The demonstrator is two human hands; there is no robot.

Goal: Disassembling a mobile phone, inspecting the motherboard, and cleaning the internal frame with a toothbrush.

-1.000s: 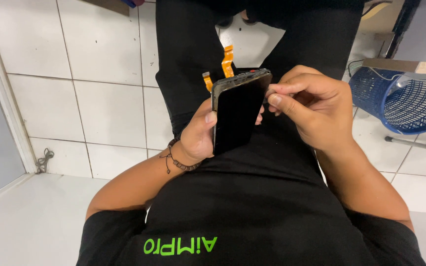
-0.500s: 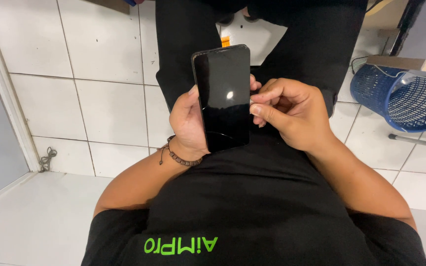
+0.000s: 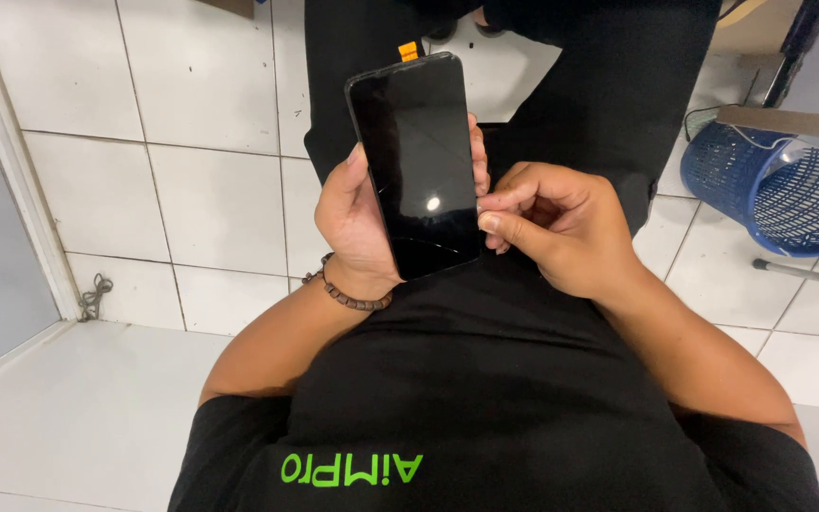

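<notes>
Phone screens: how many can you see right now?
1. The black phone screen is held upright in the left hand, with the right hand pinching its lower right edge. Others may be hidden behind it.

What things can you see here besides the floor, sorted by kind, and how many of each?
Black phones: 1, the phone, held in the left hand, with the right hand pinching its edge
Orange ribbon strips: 1, the orange strip at the phone's top
Beaded bracelets: 1, the bracelet
Blue mesh baskets: 1, the basket
Total: 4
</notes>
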